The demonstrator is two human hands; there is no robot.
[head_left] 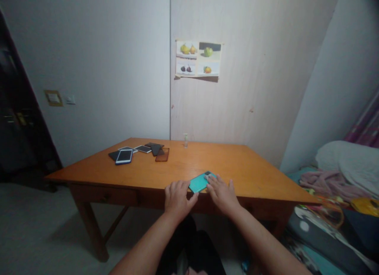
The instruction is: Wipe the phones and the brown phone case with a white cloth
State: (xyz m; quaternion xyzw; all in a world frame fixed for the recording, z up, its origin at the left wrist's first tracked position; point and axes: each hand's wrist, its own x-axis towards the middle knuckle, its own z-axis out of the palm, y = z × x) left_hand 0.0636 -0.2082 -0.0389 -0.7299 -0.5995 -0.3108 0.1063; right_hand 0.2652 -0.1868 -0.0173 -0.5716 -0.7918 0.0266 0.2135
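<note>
A teal phone (197, 183), or a phone in a teal case, lies tilted near the front edge of the table, its dark camera area at the upper right. My left hand (178, 198) grips its left corner, with the thumb along the near edge and the fingers on the far side. My right hand (222, 193) rests over the right end, fingertips pressed down by the camera area. Something small and greyish shows under those fingertips; its kind is unclear. The right little finger sticks out.
On the orange wooden table (237, 164), several phones and dark cases lie at the left, including a white-faced phone (124, 156) and a brown translucent case (162, 155). A small pump bottle (185, 141) stands at the back. Bedding (334, 184) is piled at the right.
</note>
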